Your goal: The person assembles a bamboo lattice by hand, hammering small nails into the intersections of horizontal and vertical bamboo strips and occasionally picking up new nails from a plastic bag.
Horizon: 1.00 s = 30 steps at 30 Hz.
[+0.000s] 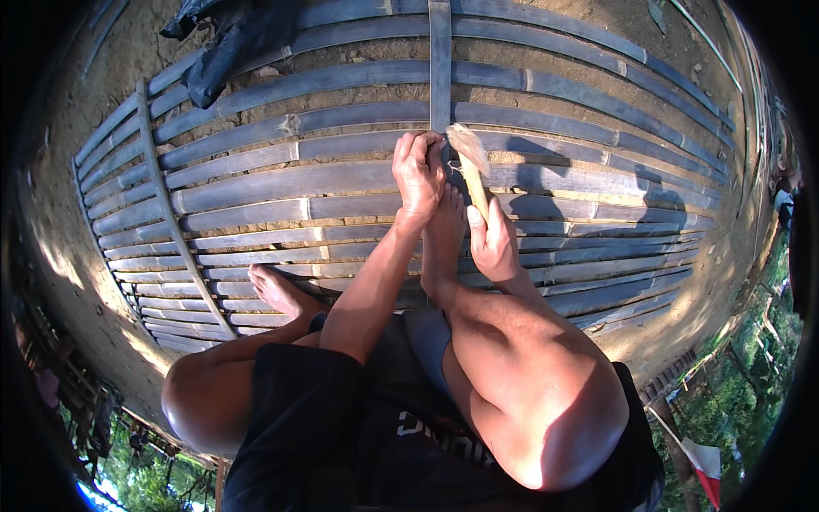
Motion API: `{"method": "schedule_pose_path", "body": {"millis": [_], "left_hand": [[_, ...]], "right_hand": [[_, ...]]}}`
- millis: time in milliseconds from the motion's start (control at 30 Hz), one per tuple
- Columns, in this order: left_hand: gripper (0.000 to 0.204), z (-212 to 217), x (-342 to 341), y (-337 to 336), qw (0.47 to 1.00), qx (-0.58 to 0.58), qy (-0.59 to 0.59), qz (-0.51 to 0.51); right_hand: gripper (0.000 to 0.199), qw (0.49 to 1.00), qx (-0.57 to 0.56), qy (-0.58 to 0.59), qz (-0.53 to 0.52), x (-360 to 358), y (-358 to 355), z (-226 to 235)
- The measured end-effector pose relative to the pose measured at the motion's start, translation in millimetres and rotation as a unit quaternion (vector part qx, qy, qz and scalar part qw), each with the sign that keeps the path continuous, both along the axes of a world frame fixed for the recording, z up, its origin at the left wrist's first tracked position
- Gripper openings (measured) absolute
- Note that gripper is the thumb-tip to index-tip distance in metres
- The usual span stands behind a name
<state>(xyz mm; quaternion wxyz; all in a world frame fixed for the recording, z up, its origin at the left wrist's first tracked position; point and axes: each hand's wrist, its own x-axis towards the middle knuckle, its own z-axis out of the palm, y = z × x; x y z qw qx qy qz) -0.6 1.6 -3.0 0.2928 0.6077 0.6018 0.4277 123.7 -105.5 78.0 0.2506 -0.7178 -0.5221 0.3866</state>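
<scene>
A panel of long grey bamboo slats (256, 196) lies on the ground under me, with a bamboo crosspiece (439, 68) running over its middle. My left hand (418, 173) is closed in a pinch at the near end of that crosspiece; whatever its fingertips hold is too small or hidden. My right hand (495, 239) grips the handle of a pale wooden mallet (469, 158). The mallet's broad, frayed head tilts up beside my left fingers, with a narrow space between them. My bare right foot (443, 235) rests on the slats just below the left hand.
Another crosspiece (162, 192) crosses the slats on the left. My left foot (280, 288) rests on the panel. Black plastic sheeting (209, 72) lies at the far left over the edge. Brown soil (589, 13) surrounds the panel. A red and white cloth (705, 465) hangs at lower right.
</scene>
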Motion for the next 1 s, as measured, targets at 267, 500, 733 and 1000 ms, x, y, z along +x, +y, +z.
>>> {"method": "schedule_pose_path", "body": {"millis": [267,500,733,1000], "left_hand": [[0.017,3,-6,-6,0.999,-0.038,0.004,-0.018],[0.019,13,-13,-6,0.997,-0.075,-0.022,-0.011],[0.013,14,-10,4,0.998,-0.035,0.049,-0.033],[0.011,13,-8,-3,0.997,-0.039,0.058,-0.032]], "right_hand": [[0.04,0.997,0.017,0.055,-0.053,-2,0,7],[0.037,0.997,-0.032,0.054,-0.036,4,-2,7],[0.035,0.996,0.046,0.066,-0.033,-4,7,16],[0.035,0.999,-0.005,0.026,-0.032,4,0,-10]]}}
